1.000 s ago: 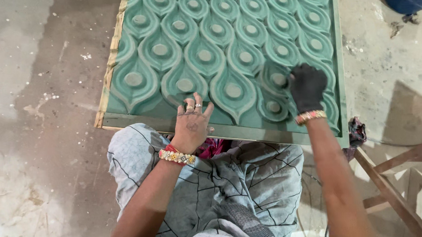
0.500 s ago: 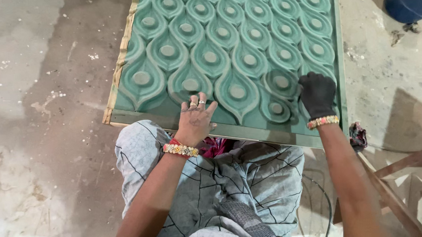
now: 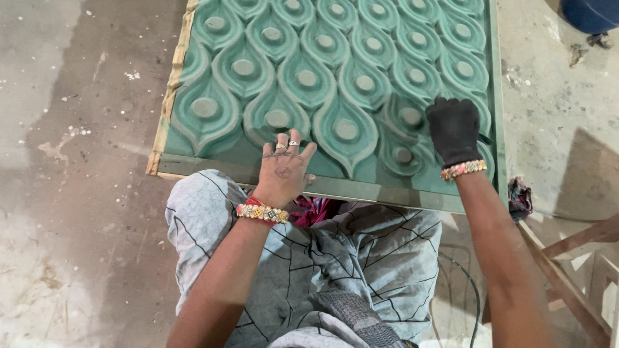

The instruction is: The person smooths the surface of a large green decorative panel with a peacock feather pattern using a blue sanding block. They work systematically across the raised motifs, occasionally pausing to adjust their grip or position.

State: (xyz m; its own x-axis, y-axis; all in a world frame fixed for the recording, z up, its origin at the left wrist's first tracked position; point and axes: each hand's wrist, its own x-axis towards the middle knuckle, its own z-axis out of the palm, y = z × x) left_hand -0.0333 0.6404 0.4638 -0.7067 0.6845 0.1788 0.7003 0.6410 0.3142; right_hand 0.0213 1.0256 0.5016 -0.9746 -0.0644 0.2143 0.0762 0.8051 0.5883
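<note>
**Both our hands flat on the carved green panel**

The large green panel carved with rows of raised teardrop shapes [image 3: 333, 70] lies flat in front of us, its near edge over our knees. Our left hand [image 3: 285, 166] rests bare on that near edge, fingers [image 3: 294, 141] spread and holding nothing. Our right hand [image 3: 453, 129], in a black glove, presses flat on a teardrop near the right corner, fingers together, gripping nothing.

We judge the panel stiff, broad and heavy, its raised ridges liable to chip; the plain flat border is the safest hold, one hand to each side.

A dark crumpled rag [image 3: 519, 198] lies just beside the right corner, a wooden frame [image 3: 574, 281] stands to our right, and a black cable [image 3: 473, 298] trails by our leg on the stained concrete floor [image 3: 68, 134]
</note>
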